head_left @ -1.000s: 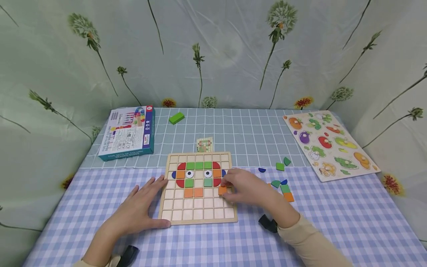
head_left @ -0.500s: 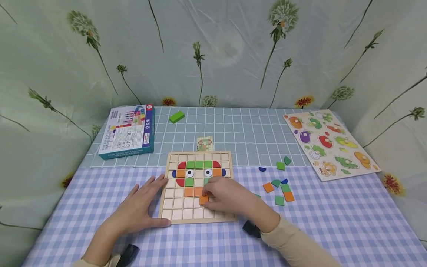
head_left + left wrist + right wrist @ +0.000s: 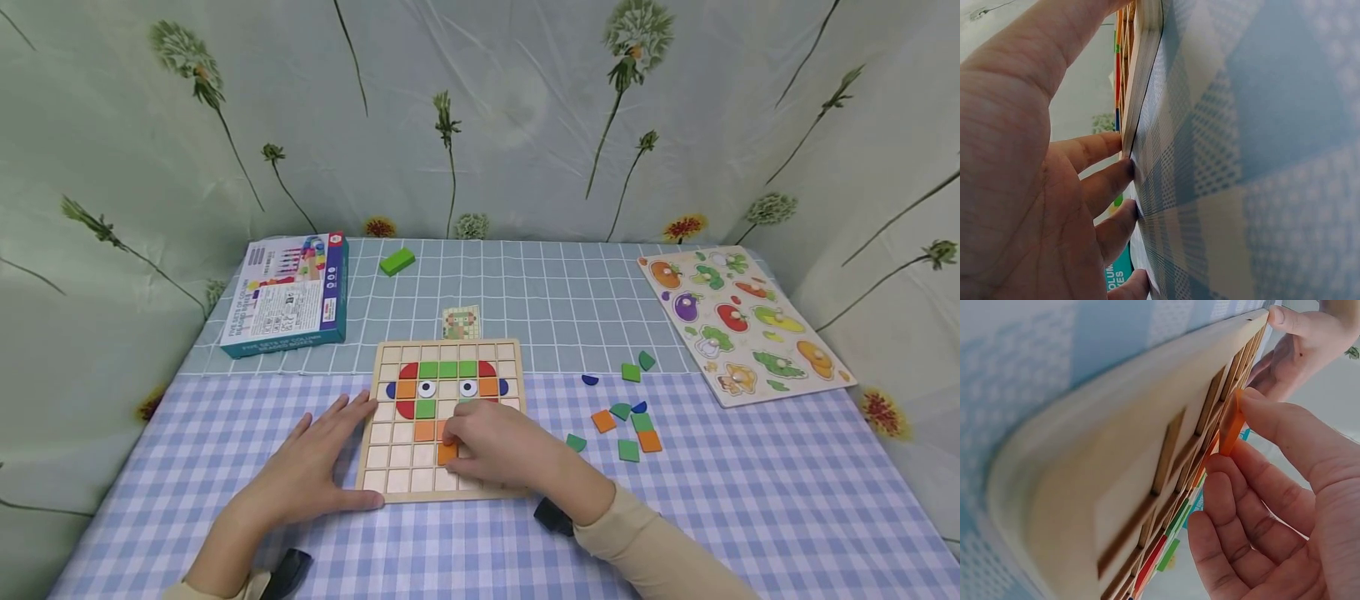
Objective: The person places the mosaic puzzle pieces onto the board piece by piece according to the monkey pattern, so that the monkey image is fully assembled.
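Observation:
A wooden grid board (image 3: pixel 390 483) carries red, green, orange, white and blue tiles laid out like a face. My right hand (image 3: pixel 498 442) pinches an orange square tile (image 3: pixel 447 453) between thumb and fingers over the board's lower middle, just under two orange tiles. In the right wrist view this orange tile (image 3: pixel 1231 425) stands tilted on edge, close to the grid. My left hand (image 3: pixel 315 467) lies with fingers spread at the board's left side, its thumb (image 3: pixel 360 500) at the lower left corner. The left wrist view has its fingertips by the board's edge (image 3: pixel 1144 75).
A small pattern card (image 3: pixel 461 322) lies behind the board. Loose pieces, among them an orange tile (image 3: pixel 603 422) and a green tile (image 3: pixel 628 451), are scattered to the right. Farther out are a vegetable puzzle (image 3: pixel 720 408), a teal box (image 3: pixel 285 300) and a green block (image 3: pixel 397 262).
My right hand has carried the orange tile leftward and slightly down across the board, from its right side to the lower middle. The left hand stays in place.

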